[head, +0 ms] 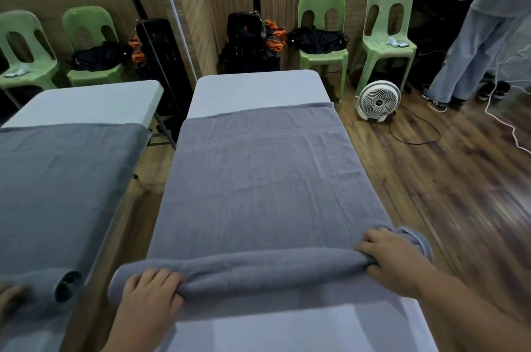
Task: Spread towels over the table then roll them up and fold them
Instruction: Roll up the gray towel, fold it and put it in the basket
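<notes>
We find no text, label, brand or number here that we can read. The small dark badge (pixel 379 101) at the hub of the white floor fan (pixel 370 92) is too blurred to make out.

towel (pixel 258 179): matt terry cloth (nubby) | floor (pixel 445 179): glossy wood | chairs (pixel 386 44): plastic
</notes>
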Demonstrator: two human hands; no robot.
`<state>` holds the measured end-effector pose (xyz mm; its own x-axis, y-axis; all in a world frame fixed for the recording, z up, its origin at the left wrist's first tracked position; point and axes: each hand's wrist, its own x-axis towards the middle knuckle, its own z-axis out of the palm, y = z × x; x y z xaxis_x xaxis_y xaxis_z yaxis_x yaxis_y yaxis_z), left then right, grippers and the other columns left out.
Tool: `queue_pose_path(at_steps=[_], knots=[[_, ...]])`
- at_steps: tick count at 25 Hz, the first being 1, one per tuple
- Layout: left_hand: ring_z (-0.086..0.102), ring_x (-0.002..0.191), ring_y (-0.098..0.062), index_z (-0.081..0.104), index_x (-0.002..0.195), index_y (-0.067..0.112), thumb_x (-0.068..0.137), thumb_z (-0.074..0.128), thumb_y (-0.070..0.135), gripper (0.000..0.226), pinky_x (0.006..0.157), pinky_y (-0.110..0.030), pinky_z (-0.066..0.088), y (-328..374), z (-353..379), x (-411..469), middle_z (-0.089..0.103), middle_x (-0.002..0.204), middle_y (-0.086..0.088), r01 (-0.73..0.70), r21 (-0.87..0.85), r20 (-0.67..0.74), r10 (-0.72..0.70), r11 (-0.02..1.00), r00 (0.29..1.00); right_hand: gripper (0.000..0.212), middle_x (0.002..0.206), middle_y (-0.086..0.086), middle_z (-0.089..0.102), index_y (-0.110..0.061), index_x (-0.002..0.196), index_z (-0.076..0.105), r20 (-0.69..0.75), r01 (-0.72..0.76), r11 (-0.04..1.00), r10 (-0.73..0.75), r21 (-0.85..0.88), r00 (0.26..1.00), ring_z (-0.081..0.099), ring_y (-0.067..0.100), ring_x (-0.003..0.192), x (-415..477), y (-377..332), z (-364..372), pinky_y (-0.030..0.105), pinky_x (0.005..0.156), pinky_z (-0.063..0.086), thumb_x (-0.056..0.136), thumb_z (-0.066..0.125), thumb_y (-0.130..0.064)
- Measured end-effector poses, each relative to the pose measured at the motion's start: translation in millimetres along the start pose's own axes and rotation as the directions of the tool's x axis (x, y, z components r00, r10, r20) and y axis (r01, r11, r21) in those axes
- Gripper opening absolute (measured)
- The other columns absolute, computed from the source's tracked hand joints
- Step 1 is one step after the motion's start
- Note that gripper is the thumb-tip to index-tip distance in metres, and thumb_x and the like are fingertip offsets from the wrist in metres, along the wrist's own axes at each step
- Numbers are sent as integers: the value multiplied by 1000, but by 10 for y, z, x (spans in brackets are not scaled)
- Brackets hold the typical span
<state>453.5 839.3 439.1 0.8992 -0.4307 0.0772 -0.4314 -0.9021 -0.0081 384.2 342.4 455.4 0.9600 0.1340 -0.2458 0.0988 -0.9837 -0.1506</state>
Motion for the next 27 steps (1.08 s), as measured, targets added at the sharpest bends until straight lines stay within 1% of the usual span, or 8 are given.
queue_pose_path(at_steps=[4, 9, 11, 16, 19, 20, 24, 27], knots=[[48, 78, -14, 60, 74, 32, 69, 44, 39, 18, 72, -37, 34, -61, -148, -18, 61, 71, 10, 32, -44, -74, -35, 999, 997, 30, 89, -15, 62, -29, 89, 60, 83, -31, 995, 22, 98, 996, 56, 10, 88, 257, 43, -327, 36, 76, 48, 65, 47, -38], [60, 97, -28, 70, 106, 21, 77, 51, 39, 39, 90, -48, 41, 65, -172, 38, 68, 108, -3, 31, -59, -188, -42, 998, 981, 53, 119, -16, 57, -34, 121, 57, -88, 40, 999, -43, -33, 995, 50, 13, 114, 226, -38, -112, 38, 102, 39, 69, 49, -41], [61, 108, -25, 67, 119, 20, 67, 61, 42, 57, 100, -53, 39, 184, -24, -70, 65, 123, 0, -37, -22, -68, 36, 999, 997, 67, 127, -14, 55, -30, 131, 53, -77, 34, 994, -42, -104, 996, 49, 14, 120, 135, -92, 78, 45, 107, 38, 65, 54, -45], [60, 106, -17, 65, 118, 26, 61, 50, 39, 60, 101, -53, 39, 160, 26, 276, 67, 116, 9, 18, -16, 222, -14, 1000, 975, 39, 88, -5, 64, -23, 92, 66, -249, -5, 998, -12, -70, 968, 50, 19, 80, 232, -69, 193, 33, 79, 41, 53, 67, -20], [62, 86, -10, 63, 98, 38, 65, 48, 43, 37, 88, -44, 50, 118, -95, 308, 67, 93, 18, -13, -64, 231, 28, 998, 973, 9, 69, -10, 54, -27, 65, 57, -219, 3, 999, -15, -55, 976, 44, 15, 71, 51, -57, 122, 31, 66, 40, 62, 58, -35], [61, 86, -9, 61, 98, 41, 66, 48, 45, 35, 88, -44, 51, 124, -147, 290, 65, 91, 20, -50, -87, 251, 70, 995, 965, 19, 67, -8, 53, -23, 61, 55, -160, -40, 998, 33, -41, 987, 45, 15, 69, 24, -52, 58, 32, 63, 40, 66, 51, -40], [54, 114, -8, 48, 129, 42, 75, 43, 49, 55, 100, -36, 37, 69, -253, 445, 56, 121, 22, -61, -159, 262, 101, 985, 960, 28, 73, -3, 60, -16, 70, 56, 12, -221, 972, 221, 83, 975, 55, 16, 73, 173, 30, -244, 34, 64, 44, 75, 45, -42], [57, 110, -17, 55, 126, 34, 71, 55, 51, 58, 95, -38, 41, 87, -234, 338, 60, 122, 10, -41, -136, 159, 63, 990, 985, 29, 94, -11, 60, -32, 97, 63, -231, -22, 996, 40, 81, 972, 56, 14, 92, 73, -67, -172, 29, 82, 44, 70, 55, -42]])
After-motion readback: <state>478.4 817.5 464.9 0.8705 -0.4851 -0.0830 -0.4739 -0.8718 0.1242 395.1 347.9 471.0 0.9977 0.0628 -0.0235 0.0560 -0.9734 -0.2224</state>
